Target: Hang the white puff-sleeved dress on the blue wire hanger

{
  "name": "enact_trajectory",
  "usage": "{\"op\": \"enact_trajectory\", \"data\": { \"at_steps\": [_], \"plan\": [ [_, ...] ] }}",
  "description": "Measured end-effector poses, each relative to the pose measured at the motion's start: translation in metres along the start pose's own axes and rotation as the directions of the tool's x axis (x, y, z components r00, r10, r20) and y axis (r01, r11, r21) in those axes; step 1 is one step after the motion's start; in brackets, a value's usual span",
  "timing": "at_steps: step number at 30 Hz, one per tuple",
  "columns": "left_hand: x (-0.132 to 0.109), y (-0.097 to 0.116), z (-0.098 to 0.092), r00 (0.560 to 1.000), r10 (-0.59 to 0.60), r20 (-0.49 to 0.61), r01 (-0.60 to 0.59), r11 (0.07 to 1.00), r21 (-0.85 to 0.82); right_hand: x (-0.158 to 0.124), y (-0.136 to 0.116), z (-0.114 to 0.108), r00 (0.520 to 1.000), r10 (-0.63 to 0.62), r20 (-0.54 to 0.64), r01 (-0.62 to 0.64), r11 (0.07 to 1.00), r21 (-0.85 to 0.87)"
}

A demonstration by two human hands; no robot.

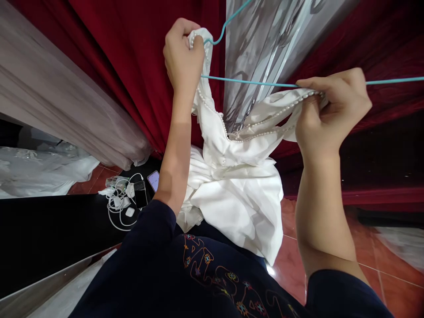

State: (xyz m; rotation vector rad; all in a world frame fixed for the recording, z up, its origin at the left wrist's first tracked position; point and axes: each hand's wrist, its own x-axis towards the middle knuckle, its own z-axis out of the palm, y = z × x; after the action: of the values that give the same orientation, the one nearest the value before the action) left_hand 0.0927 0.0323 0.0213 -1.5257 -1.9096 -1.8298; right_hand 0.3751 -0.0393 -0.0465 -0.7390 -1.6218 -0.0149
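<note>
A white dress point(238, 190) with strings of pearl beads along its neckline hangs between my hands, its lower part bunched against my front. My left hand point(183, 55) is closed on one of its shoulder straps, at the upper left. My right hand point(334, 108) pinches the other pearl-edged strap, fingertips against a teal wire. This wire looks like part of a thin hanger point(251, 81); its long bar runs behind both hands and out at the right edge. A bent end of it passes by the left strap and leaves the view at the top.
Dark red curtains point(132, 66) and a pale sheer drape point(56, 84) hang ahead. On a black surface point(49, 234) at left lie two phones point(141, 194), tangled white cables point(114, 207) and a small white case point(130, 212). Red floor tiles point(289, 251) show below.
</note>
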Motion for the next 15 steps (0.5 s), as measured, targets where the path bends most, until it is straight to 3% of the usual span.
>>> {"op": "enact_trajectory", "data": {
  "at_steps": [3,7,9,11,13,15],
  "plan": [
    [-0.008,0.006,0.003,0.992,0.124,-0.018,-0.125,0.991,-0.044,-0.001,-0.002,0.003,1.000,0.003,-0.017,-0.003,1.000,0.008],
    [-0.028,0.012,-0.003,0.968,0.245,0.052,-0.232,0.955,-0.185,-0.001,0.005,0.006,0.999,-0.035,-0.008,0.035,0.999,-0.008],
    [-0.045,0.019,-0.008,0.947,0.320,-0.006,-0.314,0.928,-0.201,-0.001,0.010,0.006,1.000,-0.029,-0.003,0.029,0.999,-0.043],
    [-0.066,0.028,-0.010,0.897,0.440,-0.043,-0.438,0.868,-0.236,-0.001,0.014,0.006,1.000,-0.006,0.003,0.006,0.998,-0.063],
    [-0.087,0.035,-0.006,0.811,0.573,0.119,-0.516,0.795,-0.318,-0.001,0.015,0.007,1.000,0.015,0.005,-0.015,0.998,-0.059],
    [-0.104,0.038,0.001,0.710,0.619,0.336,-0.530,0.784,-0.323,-0.003,0.013,0.008,1.000,0.027,-0.008,-0.027,0.999,-0.042]
  ]
}}
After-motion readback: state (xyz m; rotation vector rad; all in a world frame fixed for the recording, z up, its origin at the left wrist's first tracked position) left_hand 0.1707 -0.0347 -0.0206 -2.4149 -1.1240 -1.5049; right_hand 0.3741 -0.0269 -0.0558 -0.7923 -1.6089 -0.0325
